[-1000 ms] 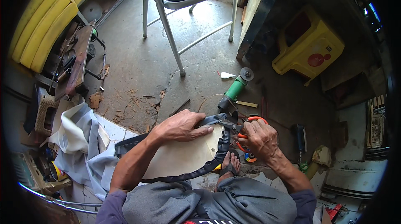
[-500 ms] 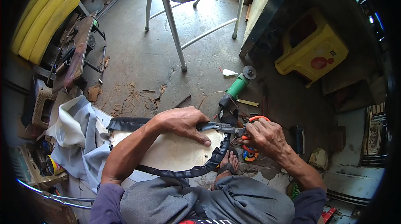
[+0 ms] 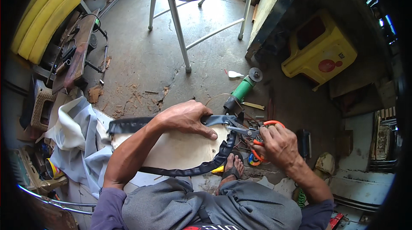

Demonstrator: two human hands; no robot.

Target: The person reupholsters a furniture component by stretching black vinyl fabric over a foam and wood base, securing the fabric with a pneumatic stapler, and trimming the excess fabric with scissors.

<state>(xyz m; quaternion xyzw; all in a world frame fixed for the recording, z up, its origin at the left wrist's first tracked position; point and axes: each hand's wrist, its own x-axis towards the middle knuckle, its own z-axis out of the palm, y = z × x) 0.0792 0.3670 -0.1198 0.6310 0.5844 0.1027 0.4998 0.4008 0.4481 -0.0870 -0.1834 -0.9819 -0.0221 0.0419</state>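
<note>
A pale wooden board (image 3: 171,155) lies over my lap, its rim wrapped in black vinyl (image 3: 193,171) that is gathered and folded over the edge. My left hand (image 3: 186,118) grips the far edge near its right end, thumb flat on the wood and fingers over the vinyl. In my right hand (image 3: 279,144) are orange-handled scissors (image 3: 246,131), held at the right end of the board. Their blades are spread and point left at the vinyl by the corner. Whether the vinyl lies between the blades is hard to make out.
A green angle grinder (image 3: 242,88) lies beyond the board, beside a small white bottle (image 3: 234,74). A metal-legged chair (image 3: 184,54) stands farther off. Grey fabric (image 3: 86,144) is heaped at left, near a wooden bench (image 3: 77,63). A yellow plastic casing (image 3: 322,50) sits at right.
The scissors' blades have spread apart, and my right hand has shifted slightly right and nearer. My left hand and the board have moved a little.
</note>
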